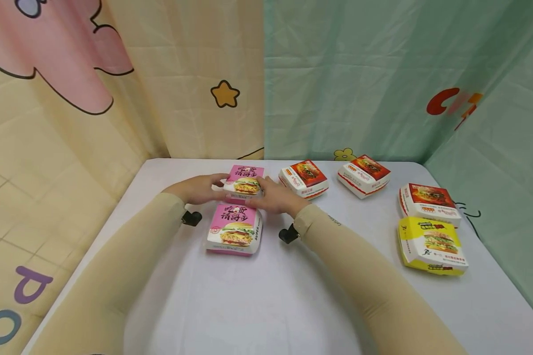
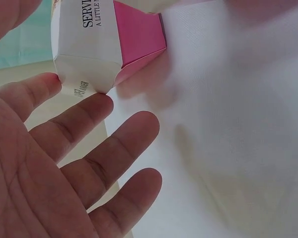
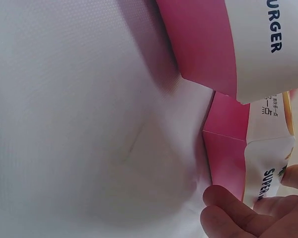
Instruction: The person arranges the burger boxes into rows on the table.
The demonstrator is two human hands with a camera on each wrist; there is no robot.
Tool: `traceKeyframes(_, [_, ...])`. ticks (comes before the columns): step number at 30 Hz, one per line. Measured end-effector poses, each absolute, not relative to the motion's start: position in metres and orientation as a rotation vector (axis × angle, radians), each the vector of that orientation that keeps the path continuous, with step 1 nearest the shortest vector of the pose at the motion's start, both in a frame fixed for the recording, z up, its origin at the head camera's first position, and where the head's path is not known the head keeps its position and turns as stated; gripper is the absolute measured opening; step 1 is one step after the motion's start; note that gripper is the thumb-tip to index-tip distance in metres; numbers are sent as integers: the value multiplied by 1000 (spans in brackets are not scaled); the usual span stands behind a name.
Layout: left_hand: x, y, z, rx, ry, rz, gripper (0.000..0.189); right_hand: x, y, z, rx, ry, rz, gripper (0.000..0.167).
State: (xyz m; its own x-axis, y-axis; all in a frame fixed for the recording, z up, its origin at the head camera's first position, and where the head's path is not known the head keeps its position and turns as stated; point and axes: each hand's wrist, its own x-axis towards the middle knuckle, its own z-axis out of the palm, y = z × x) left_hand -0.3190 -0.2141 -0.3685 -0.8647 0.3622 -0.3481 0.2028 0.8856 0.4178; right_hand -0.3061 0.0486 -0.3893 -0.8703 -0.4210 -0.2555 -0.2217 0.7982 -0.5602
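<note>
Fingers (image 2: 134, 131) spread, the left hand (image 1: 195, 190) is touching the far pink box (image 1: 244, 178), sitting between the hands, while the right hand (image 1: 276, 196), fingers loosely extended, is touching its opposite side.

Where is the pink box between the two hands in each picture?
Head: just left of centre, the farther of two pink ones; box.
Left wrist: top left, cut off by the upper edge, box above the spread fingers.
Right wrist: lower right, box partly behind the near pink box.
Shared landmark: white table.
</note>
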Motion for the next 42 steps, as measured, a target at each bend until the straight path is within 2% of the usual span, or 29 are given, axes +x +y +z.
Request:
traceKeyframes(3, [-318,-215,-369,408,2633,524,93,-307,48,-389,-485,2612,-759,97])
traceKeyframes(10, [-317,-217,-373,420,2674,561,75,-310,46,-391,-509,2682,-689,71])
traceKeyframes(13, [-317,-217,-375,410,2694,577,69,-311,46,-392,-481,2700,-686,66])
traceKeyframes(21, [-318,-216,-380,394,2729,619,59,-312,46,-394,-457,2731,-710,63])
traceKeyframes(42, [-313,-212,-381,354,2745,650,58,-308,44,-393,-395,2726,-719,62])
